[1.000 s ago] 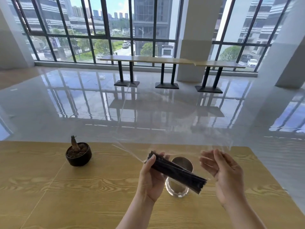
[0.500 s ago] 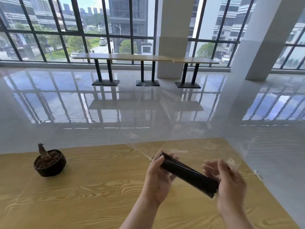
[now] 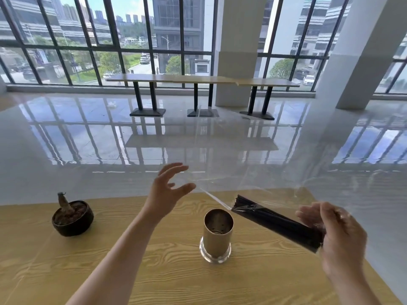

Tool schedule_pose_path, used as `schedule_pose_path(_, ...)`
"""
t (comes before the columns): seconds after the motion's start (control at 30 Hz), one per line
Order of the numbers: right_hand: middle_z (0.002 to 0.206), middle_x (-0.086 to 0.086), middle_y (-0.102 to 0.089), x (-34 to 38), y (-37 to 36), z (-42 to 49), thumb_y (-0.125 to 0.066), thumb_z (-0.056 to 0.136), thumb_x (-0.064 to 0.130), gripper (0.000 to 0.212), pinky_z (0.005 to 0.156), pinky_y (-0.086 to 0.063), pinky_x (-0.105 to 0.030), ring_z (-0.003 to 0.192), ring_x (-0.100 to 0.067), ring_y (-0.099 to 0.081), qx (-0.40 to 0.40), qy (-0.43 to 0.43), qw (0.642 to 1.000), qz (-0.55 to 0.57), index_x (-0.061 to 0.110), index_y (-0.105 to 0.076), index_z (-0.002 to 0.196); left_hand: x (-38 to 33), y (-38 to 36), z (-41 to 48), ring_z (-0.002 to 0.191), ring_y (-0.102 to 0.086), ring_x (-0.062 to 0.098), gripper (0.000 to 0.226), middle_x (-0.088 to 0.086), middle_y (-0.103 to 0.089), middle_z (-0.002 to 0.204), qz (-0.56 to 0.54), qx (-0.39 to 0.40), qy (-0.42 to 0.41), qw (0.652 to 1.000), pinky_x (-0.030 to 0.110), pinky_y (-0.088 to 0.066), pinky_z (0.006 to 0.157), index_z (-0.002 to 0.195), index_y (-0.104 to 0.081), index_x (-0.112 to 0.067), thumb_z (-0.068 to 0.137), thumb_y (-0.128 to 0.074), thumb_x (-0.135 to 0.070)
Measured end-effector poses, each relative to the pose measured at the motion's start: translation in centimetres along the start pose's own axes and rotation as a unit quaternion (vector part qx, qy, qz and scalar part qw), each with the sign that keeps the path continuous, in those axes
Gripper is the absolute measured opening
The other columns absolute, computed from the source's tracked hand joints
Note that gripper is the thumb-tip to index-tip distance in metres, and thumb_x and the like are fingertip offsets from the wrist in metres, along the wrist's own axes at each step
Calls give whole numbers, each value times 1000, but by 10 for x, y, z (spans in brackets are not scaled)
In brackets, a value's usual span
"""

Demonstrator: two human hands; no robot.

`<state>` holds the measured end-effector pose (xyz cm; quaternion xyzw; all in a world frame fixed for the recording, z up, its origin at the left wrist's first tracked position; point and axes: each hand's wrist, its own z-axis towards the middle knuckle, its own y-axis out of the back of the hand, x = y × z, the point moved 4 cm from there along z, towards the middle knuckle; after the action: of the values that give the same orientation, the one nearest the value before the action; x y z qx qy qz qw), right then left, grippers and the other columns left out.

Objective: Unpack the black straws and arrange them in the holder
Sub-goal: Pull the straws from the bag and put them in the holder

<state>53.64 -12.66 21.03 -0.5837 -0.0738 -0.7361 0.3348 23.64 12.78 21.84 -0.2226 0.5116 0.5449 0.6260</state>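
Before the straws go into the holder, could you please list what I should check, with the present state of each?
1. Holder upright on the table: ok.
2. Holder empty: ok, no straws inside.
3. Right hand grips the black straws at their lower end: ok.
4. Clear wrapper off the straws: not ok, film clings at their upper end.
5. Left hand free: ok, open, holding nothing.
6. Plant pot apart from the holder: ok.

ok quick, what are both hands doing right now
Left hand: open, fingers spread, holding nothing.
Right hand: gripping one end of the bundle of black straws.
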Motion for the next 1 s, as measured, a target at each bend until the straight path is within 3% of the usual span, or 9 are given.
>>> schedule_pose_path(0.1,84,-17,-77,-2,-1,2,-68,90,46,32,78,-63,-47,75,-34,-76,-1,6,1000,-11,14,-74,87,2,-1,9,100,-66,-2,49,-13,-71,103,36,29,3,999,38,-56,89,110,-68,-36,65,-81,-49)
schedule_pose_path(0.17,84,-16,-77,-3,0,4,-67,90,46,32,77,-64,-45,76,-35,-76,1,10,1000,-28,14,-74,87,5,-5,11,84,-66,-1,29,-11,-70,87,46,32,3,998,39,-57,82,95,-69,-39,70,-82,-39)
schedule_pose_path(0.3,84,-15,-77,-5,5,7,-67,91,51,39,73,-64,-38,76,-35,-76,-4,9,999,-51,13,-74,90,2,-8,10,94,-66,8,22,-12,-69,97,108,7,-81,991,30,-50,86,76,-71,-36,76,-85,-20)
schedule_pose_path(0.43,86,-17,-77,-12,15,15,-66,94,43,30,65,-63,-33,72,-32,-77,-15,-37,997,-68,15,-74,88,-4,-9,7,92,-73,15,15,-3,-77,93,-34,37,-38,998,33,-57,87,69,-73,-29,70,-87,-22)
schedule_pose_path(0.53,85,-18,-77,-19,26,23,-65,96,35,25,56,-62,-31,66,-30,-76,-40,-82,993,-74,14,-72,84,-4,-12,1,92,-68,14,14,0,-72,102,-148,80,-31,985,28,-55,81,69,-71,-19,72,-85,-18)
schedule_pose_path(0.67,82,-17,-77,-19,36,28,-63,99,30,24,51,-59,-28,59,-24,-74,-61,-96,991,-73,13,-68,82,1,-14,-4,95,-67,25,18,9,-71,94,-301,97,32,948,39,-49,89,65,-65,-12,75,-75,-1)
schedule_pose_path(0.87,78,-13,-78,-10,40,30,-60,101,30,25,53,-59,-26,57,-23,-73,-68,-76,991,-86,15,-67,81,-6,-28,-11,77,-69,26,21,13,-72,76,-367,138,62,918,34,-56,76,66,-60,-13,74,-53,5)
schedule_pose_path(1.0,78,-12,-78,-7,41,29,-60,101,30,25,52,-59,-25,55,-22,-72,-81,-72,991,-82,15,-67,82,-8,-33,-13,76,-68,27,17,12,-68,74,-355,131,66,923,37,-55,75,93,-69,-7,77,-63,-8)
